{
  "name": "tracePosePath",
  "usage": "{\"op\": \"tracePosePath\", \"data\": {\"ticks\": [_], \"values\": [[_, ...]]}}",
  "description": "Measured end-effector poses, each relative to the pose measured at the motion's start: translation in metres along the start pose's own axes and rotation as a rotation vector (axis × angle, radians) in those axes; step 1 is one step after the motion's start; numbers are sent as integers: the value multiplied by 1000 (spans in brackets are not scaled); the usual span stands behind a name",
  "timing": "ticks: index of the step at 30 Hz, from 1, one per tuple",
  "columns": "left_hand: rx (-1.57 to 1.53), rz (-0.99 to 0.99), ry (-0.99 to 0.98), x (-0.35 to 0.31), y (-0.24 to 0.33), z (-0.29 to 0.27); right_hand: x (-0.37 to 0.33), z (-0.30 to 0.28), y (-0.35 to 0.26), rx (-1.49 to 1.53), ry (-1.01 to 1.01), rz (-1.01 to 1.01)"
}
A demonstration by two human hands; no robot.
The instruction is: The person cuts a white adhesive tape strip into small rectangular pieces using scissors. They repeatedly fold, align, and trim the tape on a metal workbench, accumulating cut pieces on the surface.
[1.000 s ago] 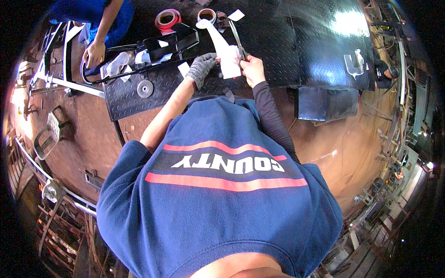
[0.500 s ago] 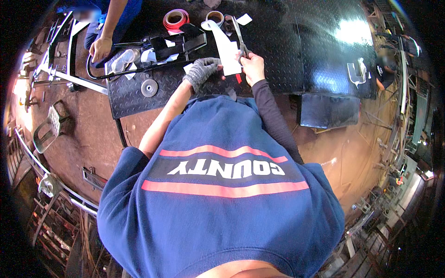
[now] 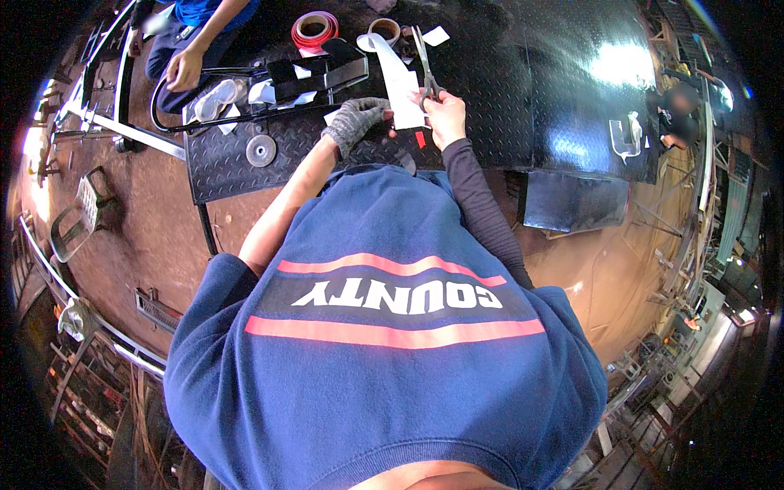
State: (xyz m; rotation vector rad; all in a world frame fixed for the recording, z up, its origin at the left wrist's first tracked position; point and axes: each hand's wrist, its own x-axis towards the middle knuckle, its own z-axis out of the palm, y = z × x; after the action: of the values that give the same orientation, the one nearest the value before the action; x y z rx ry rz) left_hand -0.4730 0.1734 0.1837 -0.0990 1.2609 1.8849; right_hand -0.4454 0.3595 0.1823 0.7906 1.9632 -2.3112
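A white strip of tape (image 3: 402,91) runs from a roll with a brown core (image 3: 384,33) toward me over the black chequered table. My left hand (image 3: 355,125), in a grey knit glove, pinches the strip's near end at its left edge. Dark-handled scissors (image 3: 425,67) are in my bare right hand (image 3: 446,120), blades together and pointing away from me, beside the strip. The right fingertips also rest by the strip's right edge. Just below the strip's end is a small red piece (image 3: 420,140).
A red tape roll (image 3: 314,33) stands at the far side. To the left lie a black tubular frame (image 3: 314,77), clear plastic (image 3: 219,100) and a grey disc (image 3: 261,150). A co-worker's hand (image 3: 184,70) holds the frame. A clear bracket-shaped piece (image 3: 625,136) lies right.
The co-worker's hand and body have shifted slightly to the right and nearer. My hands, the strip and the scissors have hardly moved.
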Motion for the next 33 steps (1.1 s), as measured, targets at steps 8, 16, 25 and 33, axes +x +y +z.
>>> {"op": "tracePosePath", "data": {"ticks": [8, 16, 25, 33], "values": [[-51, -21, -28, 3, 0, -3, 0, 3, -4, -21, -9, -1], [-54, -6, -48, 10, 1, -2, 3, 0, -3, -23, 40, 23], [-70, -35, -50, 15, 0, 4, -2, 1, -12, 64, 72, 45], [-88, -65, -58, 16, 0, 11, 4, -8, -2, 72, 83, 32]]}}
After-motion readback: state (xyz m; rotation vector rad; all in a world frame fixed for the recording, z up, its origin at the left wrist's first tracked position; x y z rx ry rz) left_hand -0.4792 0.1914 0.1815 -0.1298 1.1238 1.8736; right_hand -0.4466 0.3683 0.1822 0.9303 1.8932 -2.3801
